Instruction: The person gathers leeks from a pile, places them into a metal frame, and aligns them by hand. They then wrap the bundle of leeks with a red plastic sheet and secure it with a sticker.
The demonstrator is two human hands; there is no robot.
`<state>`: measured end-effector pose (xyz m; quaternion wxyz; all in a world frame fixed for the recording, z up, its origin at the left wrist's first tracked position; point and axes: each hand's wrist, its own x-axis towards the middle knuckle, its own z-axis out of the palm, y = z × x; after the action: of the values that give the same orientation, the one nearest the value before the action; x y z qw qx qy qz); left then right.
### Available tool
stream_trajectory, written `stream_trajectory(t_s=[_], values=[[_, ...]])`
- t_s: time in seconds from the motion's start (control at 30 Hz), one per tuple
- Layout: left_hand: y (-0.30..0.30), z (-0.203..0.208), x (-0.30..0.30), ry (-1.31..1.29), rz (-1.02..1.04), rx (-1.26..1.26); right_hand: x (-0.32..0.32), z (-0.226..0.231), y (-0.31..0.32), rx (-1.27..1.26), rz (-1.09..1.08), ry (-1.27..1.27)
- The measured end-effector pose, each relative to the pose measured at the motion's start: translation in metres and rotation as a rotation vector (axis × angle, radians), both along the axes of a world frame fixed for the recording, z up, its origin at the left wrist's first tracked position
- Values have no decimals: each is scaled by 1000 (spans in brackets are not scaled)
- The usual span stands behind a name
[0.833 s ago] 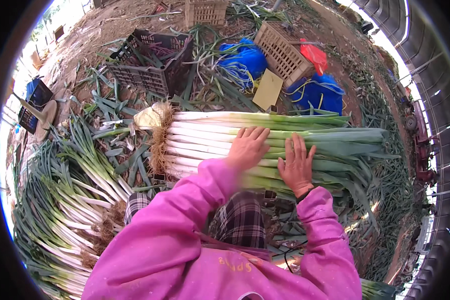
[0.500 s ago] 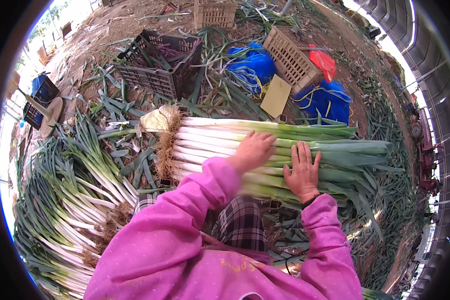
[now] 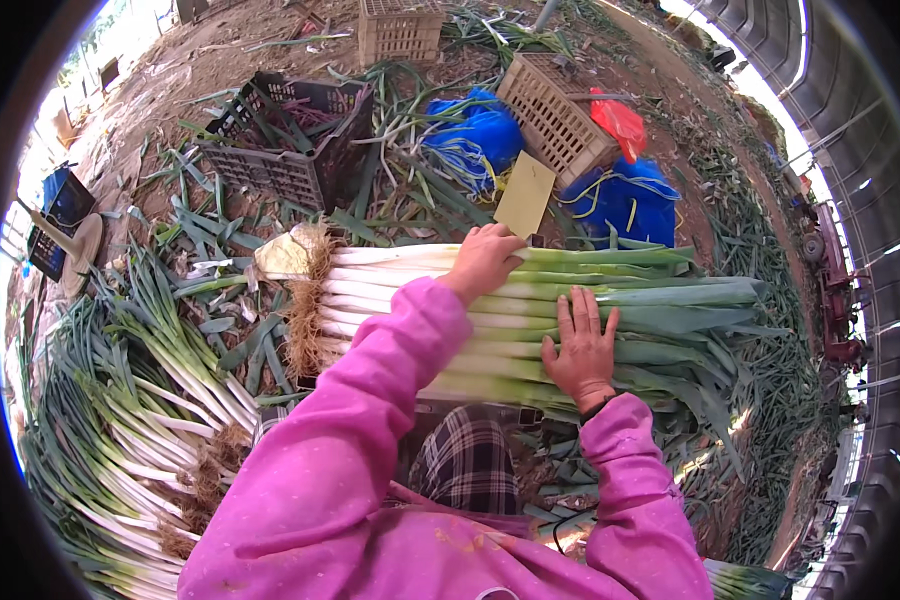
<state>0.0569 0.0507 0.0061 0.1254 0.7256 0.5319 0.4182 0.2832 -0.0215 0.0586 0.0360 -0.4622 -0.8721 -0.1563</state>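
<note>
A broad layer of leeks [image 3: 390,290] lies crosswise in front of me, white stems and roots to the left, green leaves to the right. My left hand [image 3: 483,260] is over the far edge of the layer, its fingers bent round the outermost stems. Flat on the leaves where the stems turn green rests my right hand [image 3: 582,352], its fingers stretched and thumb apart. A pale yellowish wrapped piece [image 3: 288,255] sits by the far root end. My left sleeve hides part of the near stems.
More leeks [image 3: 160,430] are heaped at the left. Beyond the layer stand a black crate [image 3: 270,170], tan crates [image 3: 555,120], blue bags [image 3: 485,130], a red bag [image 3: 620,125] and a yellow card [image 3: 525,195]. Cut leaves [image 3: 760,440] litter the ground at the right.
My left hand has moved from the middle of the leeks to their far edge, and its fingers now bend over it. My right hand stays flat on the leaves. The whole view has shifted slightly.
</note>
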Motion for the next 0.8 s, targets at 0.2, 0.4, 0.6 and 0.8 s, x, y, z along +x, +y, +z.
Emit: stream_trajectory(t_s=[0.2,0.4,0.6,0.8], values=[[-14,7,-6,-54,-83,48,1,6,-4,5,-3,5],[-12,19,19,416,-86,-374,1,0,-2,-5,9,23],[-51,10,48,207,5,-341,-1,8,-2,-17,0,-2],[-56,4,49,210,19,-328,-16,0,8,-19,-58,34]])
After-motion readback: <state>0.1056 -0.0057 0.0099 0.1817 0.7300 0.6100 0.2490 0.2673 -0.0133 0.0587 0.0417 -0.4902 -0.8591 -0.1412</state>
